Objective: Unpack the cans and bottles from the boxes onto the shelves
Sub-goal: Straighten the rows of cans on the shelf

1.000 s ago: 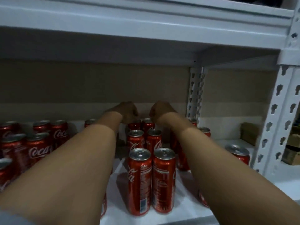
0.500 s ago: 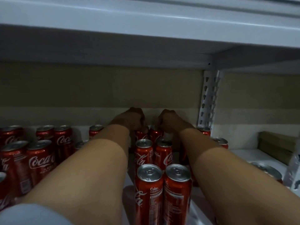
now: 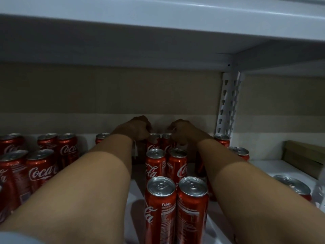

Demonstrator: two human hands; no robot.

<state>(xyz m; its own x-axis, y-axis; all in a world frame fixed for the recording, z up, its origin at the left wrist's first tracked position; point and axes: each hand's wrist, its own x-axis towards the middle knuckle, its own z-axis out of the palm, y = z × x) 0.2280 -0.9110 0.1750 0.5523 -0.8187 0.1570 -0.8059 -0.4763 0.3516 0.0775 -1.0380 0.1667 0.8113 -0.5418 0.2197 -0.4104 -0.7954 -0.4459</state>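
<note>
Left hand [image 3: 135,128] reached deep to the back of the shelf [image 3: 135,191], fingers curled downward; we could not tell whether it held anything, as its own wrist hid what lay beneath. At far left we noted a cluster of short red cans [image 3: 41,170] standing upright on the shelf, well apart from both hands. Between our forearms stood a double row of slim cans [image 3: 175,205], three pairs deep, all upright. The rearmost pair [image 3: 161,140] sat just beside and between the two hands. Our right hand [image 3: 183,131] was likewise curled at the back, close to the right can of that pair; contact could not be made out in the dim light. Further right we logged more cans [image 3: 239,152] near a perforated white upright [image 3: 227,106], then a cardboard box [image 3: 304,154] at the shelf's far right.
</note>
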